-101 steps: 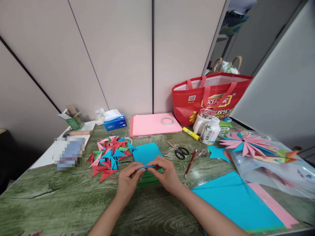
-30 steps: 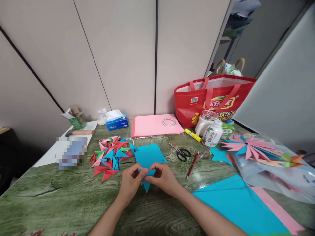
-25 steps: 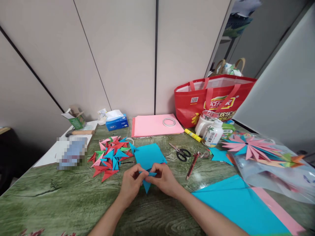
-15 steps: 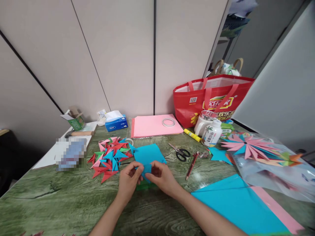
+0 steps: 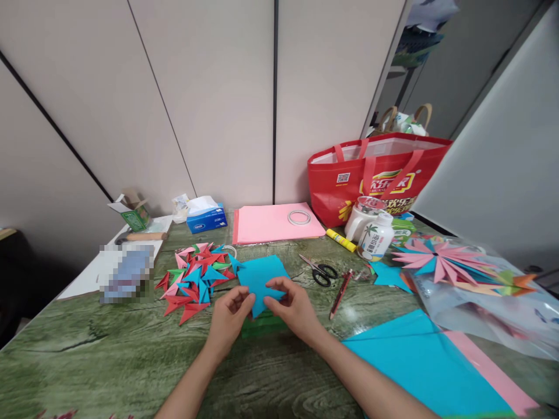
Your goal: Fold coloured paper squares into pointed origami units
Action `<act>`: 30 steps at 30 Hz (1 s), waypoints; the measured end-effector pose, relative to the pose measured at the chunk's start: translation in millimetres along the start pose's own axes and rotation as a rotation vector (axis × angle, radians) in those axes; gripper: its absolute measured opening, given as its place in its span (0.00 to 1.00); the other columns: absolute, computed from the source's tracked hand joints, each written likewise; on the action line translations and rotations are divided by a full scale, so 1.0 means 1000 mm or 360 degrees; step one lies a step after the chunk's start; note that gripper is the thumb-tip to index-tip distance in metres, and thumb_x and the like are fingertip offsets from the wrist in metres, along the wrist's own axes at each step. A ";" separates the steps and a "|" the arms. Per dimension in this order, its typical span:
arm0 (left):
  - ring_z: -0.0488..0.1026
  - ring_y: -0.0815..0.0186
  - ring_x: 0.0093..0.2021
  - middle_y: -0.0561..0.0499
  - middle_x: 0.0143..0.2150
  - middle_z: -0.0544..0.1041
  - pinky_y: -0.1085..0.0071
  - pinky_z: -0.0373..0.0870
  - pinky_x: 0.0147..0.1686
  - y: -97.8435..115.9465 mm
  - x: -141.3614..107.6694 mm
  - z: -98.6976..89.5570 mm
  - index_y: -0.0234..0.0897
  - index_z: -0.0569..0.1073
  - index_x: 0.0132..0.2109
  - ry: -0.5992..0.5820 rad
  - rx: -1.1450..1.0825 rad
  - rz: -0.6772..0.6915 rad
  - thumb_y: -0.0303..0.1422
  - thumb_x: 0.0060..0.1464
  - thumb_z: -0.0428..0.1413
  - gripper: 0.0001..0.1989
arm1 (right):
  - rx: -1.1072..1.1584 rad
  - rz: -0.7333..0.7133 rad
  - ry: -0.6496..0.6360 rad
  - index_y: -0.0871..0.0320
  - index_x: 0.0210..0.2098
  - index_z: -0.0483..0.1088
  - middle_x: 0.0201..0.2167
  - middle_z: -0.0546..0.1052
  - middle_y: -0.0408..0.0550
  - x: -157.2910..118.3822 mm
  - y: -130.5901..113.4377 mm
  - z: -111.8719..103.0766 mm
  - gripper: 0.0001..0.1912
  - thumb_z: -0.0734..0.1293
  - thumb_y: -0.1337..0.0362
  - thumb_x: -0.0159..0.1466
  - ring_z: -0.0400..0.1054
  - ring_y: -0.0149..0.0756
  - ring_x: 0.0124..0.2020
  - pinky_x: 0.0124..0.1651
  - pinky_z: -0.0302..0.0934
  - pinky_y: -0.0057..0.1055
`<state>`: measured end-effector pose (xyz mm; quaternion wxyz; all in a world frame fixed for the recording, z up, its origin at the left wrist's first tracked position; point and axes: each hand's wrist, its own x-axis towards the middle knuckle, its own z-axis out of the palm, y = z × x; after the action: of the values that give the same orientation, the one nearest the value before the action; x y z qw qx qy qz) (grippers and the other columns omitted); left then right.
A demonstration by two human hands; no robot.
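Observation:
A small folded piece of blue paper (image 5: 258,304) is held between both hands. My left hand (image 5: 233,314) pinches its left edge, fingers curled. My right hand (image 5: 290,305) has thumb and fingers closed on its right side, where a pointed part shows. Behind the hands lie blue sheets (image 5: 264,269), with green paper (image 5: 264,327) beneath the hands on the table. To the left is a pile of folded red, blue, pink and green paper pieces (image 5: 201,276).
Scissors (image 5: 321,270), a red pencil (image 5: 341,295) and a yellow glue stick (image 5: 341,240) lie to the right. Pink sheets (image 5: 266,224) bear a tape roll (image 5: 299,217). A red bag (image 5: 327,186) stands behind a white bottle (image 5: 376,237). Large blue paper (image 5: 423,361) lies at front right.
The small blue paper has changed from a squarish shape to a pointed one between the fingers. My right hand's fingers have shifted slightly and more of the paper shows.

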<state>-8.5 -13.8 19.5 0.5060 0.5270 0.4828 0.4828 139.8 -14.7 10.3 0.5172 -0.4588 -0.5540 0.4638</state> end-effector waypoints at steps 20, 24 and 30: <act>0.71 0.68 0.23 0.53 0.26 0.74 0.73 0.70 0.21 0.007 -0.001 0.003 0.32 0.70 0.31 -0.0029 -0.0277 -0.0238 0.32 0.36 0.62 0.13 | 0.0326 0.0041 -0.0185 0.60 0.31 0.69 0.25 0.71 0.43 0.000 0.006 0.002 0.12 0.70 0.62 0.48 0.66 0.31 0.27 0.32 0.63 0.29; 0.71 0.67 0.24 0.52 0.27 0.73 0.76 0.67 0.17 0.008 -0.004 0.004 0.32 0.70 0.33 -0.0196 -0.0151 -0.0186 0.32 0.41 0.59 0.11 | 0.0190 -0.0008 -0.0143 0.60 0.30 0.71 0.24 0.72 0.44 0.000 0.006 0.002 0.09 0.68 0.64 0.50 0.65 0.31 0.26 0.30 0.62 0.28; 0.73 0.66 0.25 0.50 0.28 0.74 0.72 0.70 0.22 0.011 -0.003 0.001 0.33 0.70 0.34 -0.0209 -0.0257 -0.0197 0.32 0.43 0.58 0.09 | 0.0046 -0.0057 -0.0061 0.58 0.31 0.72 0.27 0.73 0.45 0.000 0.002 0.001 0.08 0.66 0.63 0.51 0.65 0.32 0.28 0.29 0.62 0.28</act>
<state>-7.4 -17.4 30.0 0.6063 0.4842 0.4397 0.4524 138.7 -14.4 8.7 0.5213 -0.4324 -0.5651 0.4710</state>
